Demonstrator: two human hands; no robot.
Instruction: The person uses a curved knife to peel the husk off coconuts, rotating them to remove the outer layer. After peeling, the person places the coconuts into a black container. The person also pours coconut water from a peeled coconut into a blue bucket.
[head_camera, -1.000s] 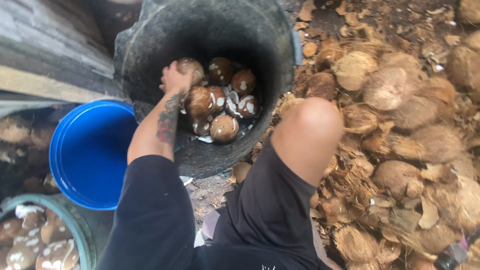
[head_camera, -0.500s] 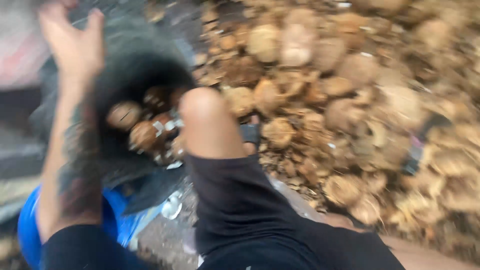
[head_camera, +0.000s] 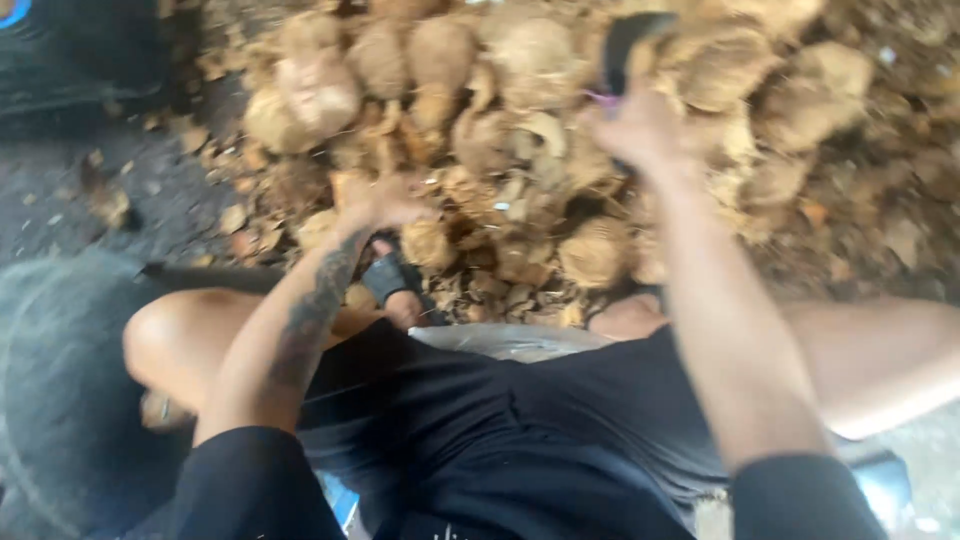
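Outdoor ground, dark and littered with husk fragments, fills the frame, with a large heap of coconuts across the upper half.

Nearest the camera, at bottom centre, sit the person's black shorts (head_camera: 520, 440) and two bare knees. A dark rounded bin (head_camera: 60, 400) lies at lower left; a second earlier that bin stood at the top of the view, holding brown husked nuts, and the left hand was inside it. The view has since swung across to the heap, and both hands have come away from the bin.

Further up, left of centre, the left hand (head_camera: 385, 205) rests on the near edge of the husk pile (head_camera: 520, 200), fingers spread loosely over fibrous pieces; blur prevents saying whether they grip anything. A black sandal strap (head_camera: 385, 275) shows just beneath it.

Higher, right of centre, the right hand (head_camera: 640, 125) closes round a dark handle (head_camera: 625, 45) that rises toward the top edge; the tool's working end is out of view.

Farthest, along the top, lie unhusked coconuts (head_camera: 320, 90), pale and fibrous. Judged from this, the work has turned from the bin to the heap.
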